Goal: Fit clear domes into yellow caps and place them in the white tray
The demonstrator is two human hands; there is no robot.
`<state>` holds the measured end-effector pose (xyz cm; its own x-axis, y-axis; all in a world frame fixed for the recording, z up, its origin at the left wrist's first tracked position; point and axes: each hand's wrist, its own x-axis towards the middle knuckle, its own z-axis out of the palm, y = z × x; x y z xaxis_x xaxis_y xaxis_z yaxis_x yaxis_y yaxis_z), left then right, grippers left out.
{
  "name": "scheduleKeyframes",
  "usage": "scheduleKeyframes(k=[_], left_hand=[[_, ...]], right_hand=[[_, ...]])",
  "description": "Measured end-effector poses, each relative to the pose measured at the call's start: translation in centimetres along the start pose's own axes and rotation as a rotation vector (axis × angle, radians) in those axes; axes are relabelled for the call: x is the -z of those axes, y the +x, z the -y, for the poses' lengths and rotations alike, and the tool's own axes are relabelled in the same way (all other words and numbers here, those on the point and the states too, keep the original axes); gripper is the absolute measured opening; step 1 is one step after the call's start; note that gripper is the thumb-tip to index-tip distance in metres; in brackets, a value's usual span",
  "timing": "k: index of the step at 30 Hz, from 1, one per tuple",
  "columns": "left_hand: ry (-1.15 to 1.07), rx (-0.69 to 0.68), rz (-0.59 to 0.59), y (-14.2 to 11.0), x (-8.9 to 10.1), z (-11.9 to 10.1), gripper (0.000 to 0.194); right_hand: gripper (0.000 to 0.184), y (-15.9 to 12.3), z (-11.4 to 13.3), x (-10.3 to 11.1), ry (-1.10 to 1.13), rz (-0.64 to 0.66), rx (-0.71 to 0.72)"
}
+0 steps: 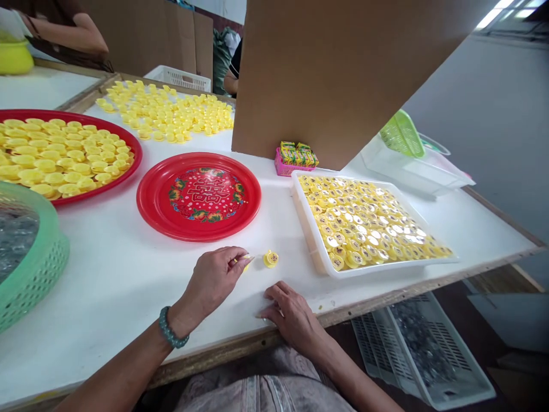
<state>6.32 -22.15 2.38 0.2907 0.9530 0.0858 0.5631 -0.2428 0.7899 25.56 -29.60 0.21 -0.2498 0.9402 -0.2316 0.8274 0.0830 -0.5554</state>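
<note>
Yellow piece (246,265) over smooth white bench (111,286), pinched by left hand (215,280). Round disc (270,259), dark print, just beside. Right hand (294,317) half-curled near bench edge; can't tell if it grips anything. Beyond: glossy red tray (156,197), floral print. Right: white plastic bin (305,220), shiny rounds (360,223).

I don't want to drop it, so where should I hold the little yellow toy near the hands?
Pinch the yellow toy by its round edge, probably from the right, since the left hand, holding a small yellow thing, is close on the other side. It lies on the table with its dark-marked front showing, so a two-finger grip there should leave the markings uncovered.
</note>
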Motion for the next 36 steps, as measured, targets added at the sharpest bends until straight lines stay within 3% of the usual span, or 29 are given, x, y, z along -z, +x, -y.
scheduleKeyframes(k=[7,10,15,18,27,36], left_hand=[[-0.038,0.013,0.139,-0.5,-1.5,1.6,0.016],[-0.119,0.054,0.182,-0.5,-1.7,1.8,0.019],[-0.399,0.094,0.292,-0.5,-1.8,1.4,0.024],[-0.551,0.112,0.266,-0.3,-1.4,0.8,0.023],[-0.902,0.286,0.053,-0.2,-0.5,-0.5,0.019],[-0.966,0.360,0.144,-0.4,-0.7,0.5,0.020]], right_hand=[[0.014,-0.2,-0.3,0.6,-0.052,0.096,-0.026],[0.014,0.2,-0.3,0.7,0.053,0.084,-0.028],[0.007,1.6,0.2,1.0,0.502,-0.179,-0.009],[0.007,2.8,1.2,1.4,0.731,-0.301,0.058],[0.019,4.9,2.4,0.0,1.142,-0.425,0.159],[0.016,5.7,2.3,-1.0,1.174,-0.446,0.147]])
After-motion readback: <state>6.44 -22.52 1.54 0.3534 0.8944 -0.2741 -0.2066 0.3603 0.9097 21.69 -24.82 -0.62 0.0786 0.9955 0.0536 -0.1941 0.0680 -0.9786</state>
